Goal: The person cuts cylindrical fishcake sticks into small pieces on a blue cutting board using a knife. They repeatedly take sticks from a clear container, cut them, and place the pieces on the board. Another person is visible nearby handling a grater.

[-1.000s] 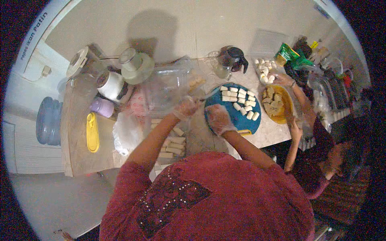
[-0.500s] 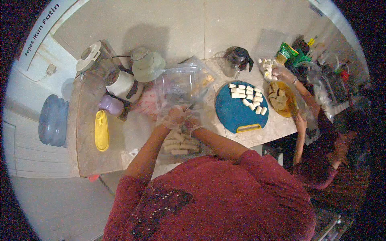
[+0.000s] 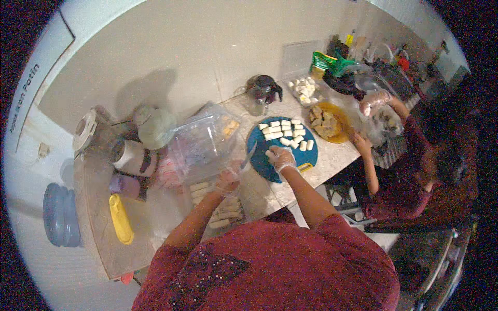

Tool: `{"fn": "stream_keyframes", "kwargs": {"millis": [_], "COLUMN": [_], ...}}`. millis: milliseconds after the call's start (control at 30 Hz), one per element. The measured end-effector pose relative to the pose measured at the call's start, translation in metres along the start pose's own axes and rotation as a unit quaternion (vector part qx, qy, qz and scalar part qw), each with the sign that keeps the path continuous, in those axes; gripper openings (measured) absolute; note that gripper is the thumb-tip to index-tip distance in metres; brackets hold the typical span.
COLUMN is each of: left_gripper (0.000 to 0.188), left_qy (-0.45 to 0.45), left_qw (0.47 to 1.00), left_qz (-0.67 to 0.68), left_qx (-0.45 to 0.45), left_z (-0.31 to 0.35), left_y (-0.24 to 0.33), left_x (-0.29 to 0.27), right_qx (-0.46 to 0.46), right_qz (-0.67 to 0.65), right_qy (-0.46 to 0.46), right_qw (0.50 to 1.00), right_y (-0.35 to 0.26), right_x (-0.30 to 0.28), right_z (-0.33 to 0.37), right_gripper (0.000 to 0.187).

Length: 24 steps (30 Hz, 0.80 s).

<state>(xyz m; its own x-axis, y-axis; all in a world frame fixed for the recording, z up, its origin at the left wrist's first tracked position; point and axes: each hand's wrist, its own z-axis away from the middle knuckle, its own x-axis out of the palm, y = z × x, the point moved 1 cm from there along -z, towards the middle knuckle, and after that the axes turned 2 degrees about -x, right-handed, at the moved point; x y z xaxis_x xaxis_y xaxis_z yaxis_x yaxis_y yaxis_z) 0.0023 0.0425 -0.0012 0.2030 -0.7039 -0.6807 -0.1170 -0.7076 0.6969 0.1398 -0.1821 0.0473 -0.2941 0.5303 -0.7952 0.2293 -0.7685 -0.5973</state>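
Observation:
My gloved left hand (image 3: 228, 181) closes on a knife (image 3: 250, 156), its blade pointing up toward the left edge of the round blue cutting board (image 3: 267, 165). Over that board, my gloved right hand (image 3: 283, 157) pinches a short pale piece of food (image 3: 269, 153). Several white cylinder pieces (image 3: 280, 128) lie in rows on the far half of the board. Below my left hand a clear tray holds pale rolls (image 3: 220, 223), partly covered by my forearm. What the pale food is made of cannot be told.
Clear plastic containers (image 3: 199, 137) and a glass jug (image 3: 262, 93) stand behind. At right, a co-worker's hands (image 3: 361, 144) are near a yellow bowl of brown chunks (image 3: 328, 123) and a bag of white pieces (image 3: 306, 90). A yellow pouch-like item (image 3: 121, 220) lies left.
My hands have parted: the right moved from the tray to the blue board, while the left now shows a knife. The view has turned right. The co-worker's gloved hand left the white pieces.

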Motion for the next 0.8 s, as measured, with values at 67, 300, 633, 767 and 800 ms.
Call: {"fn": "stream_keyframes", "kwargs": {"millis": [67,300,633,767,800], "left_gripper": [0.030,0.025,0.029,0.032,0.032], "left_qy": [-0.110,-0.161,-0.268,-0.233,-0.227], "left_qw": [0.979,0.949,0.919,0.934,0.936], "left_qz": [-0.086,-0.234,-0.220,-0.217,-0.217], "left_qx": [-0.149,-0.134,-0.189,-0.161,-0.156], "left_z": [-0.011,-0.030,-0.034,-0.030,-0.029], "left_y": [0.000,0.021,0.075,0.046,0.040], "left_x": [0.034,0.081,0.064,0.089,0.092], "right_qx": [0.012,0.072,0.085,0.077,0.076], "right_qz": [0.001,-0.056,-0.092,-0.120,-0.108], "right_qy": [-0.004,-0.056,-0.130,-0.097,-0.095], "right_qw": [1.000,0.994,0.984,0.985,0.987], "right_y": [0.010,0.029,0.021,0.031,0.033], "right_x": [0.000,-0.019,-0.031,-0.023,-0.021], "right_z": [0.000,0.022,0.017,0.017,0.015], "right_gripper": [0.047,0.045,0.059,0.057,0.056]}}
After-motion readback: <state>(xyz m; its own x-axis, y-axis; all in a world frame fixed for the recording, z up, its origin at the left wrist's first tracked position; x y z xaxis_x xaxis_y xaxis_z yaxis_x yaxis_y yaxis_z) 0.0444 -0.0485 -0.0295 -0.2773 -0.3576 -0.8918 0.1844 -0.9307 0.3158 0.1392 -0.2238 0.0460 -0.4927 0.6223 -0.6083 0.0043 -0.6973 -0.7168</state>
